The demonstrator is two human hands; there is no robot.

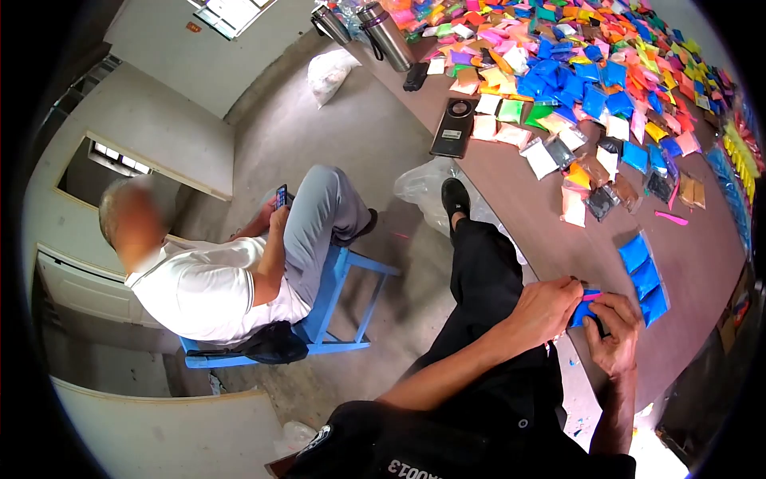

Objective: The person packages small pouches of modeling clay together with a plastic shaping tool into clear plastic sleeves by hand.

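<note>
At the table's near edge, my left hand (549, 310) and my right hand (614, 331) meet around a small blue packet (581, 316). The fingers of both are closed on it. A thin pink strip (591, 295) lies across the packet's top, between my fingertips. Something dark shows beside my right thumb, too small to make out. Just beyond my right hand, a joined row of blue packets (645, 278) lies on the table (550, 203). Another loose pink strip (671, 218) rests farther off.
A large heap of coloured packets (574, 80) covers the table's far part. A phone (453, 128), a black object (416, 77) and steel flasks (385, 36) stand or lie along its left edge. To the left, a person (207, 279) sits on a blue stool (331, 299), holding a phone.
</note>
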